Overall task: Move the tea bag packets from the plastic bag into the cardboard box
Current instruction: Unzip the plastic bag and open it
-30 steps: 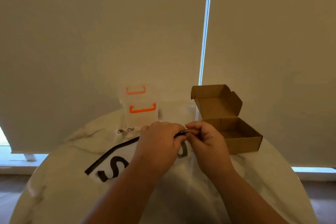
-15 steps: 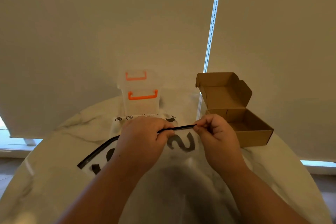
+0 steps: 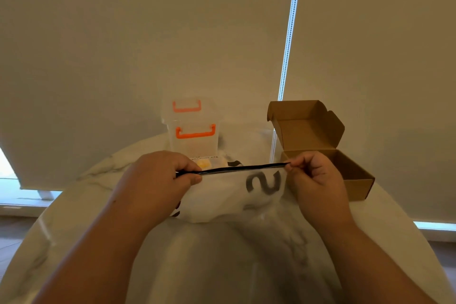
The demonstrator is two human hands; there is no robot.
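Status: early stage, no transfer made so far as can be seen.

The plastic bag (image 3: 234, 201) lies on the counter (image 3: 222, 266) directly in front of the person, white with dark printed characters. Its black seal strip (image 3: 243, 168) is stretched taut between the two hands. The left hand (image 3: 158, 180) pinches the plastic bag at the left end of the strip, fingers curled over it. The right hand (image 3: 318, 181) pinches the right end between thumb and forefinger. Neither hand holds anything else.

The cardboard box (image 3: 357, 186) stands on the counter just beyond the right hand, lid up and mouth open. The part of its interior that shows holds nothing; the near corner is hidden by the right hand.

Tea bag packets: a small yellow shape (image 3: 204, 164) shows just behind the strip beside the left thumb. It may be one of the packets seen at the bag's mouth, but the view is too soft to confirm. No packet lies loose on the counter or in the box.

A clear lidded tub with orange handles (image 3: 193, 142) stands behind the bag, not involved.

Assessment: the work in hand is opening the bag. Outstanding: part the seal, take the packets out, place all of them in the box.
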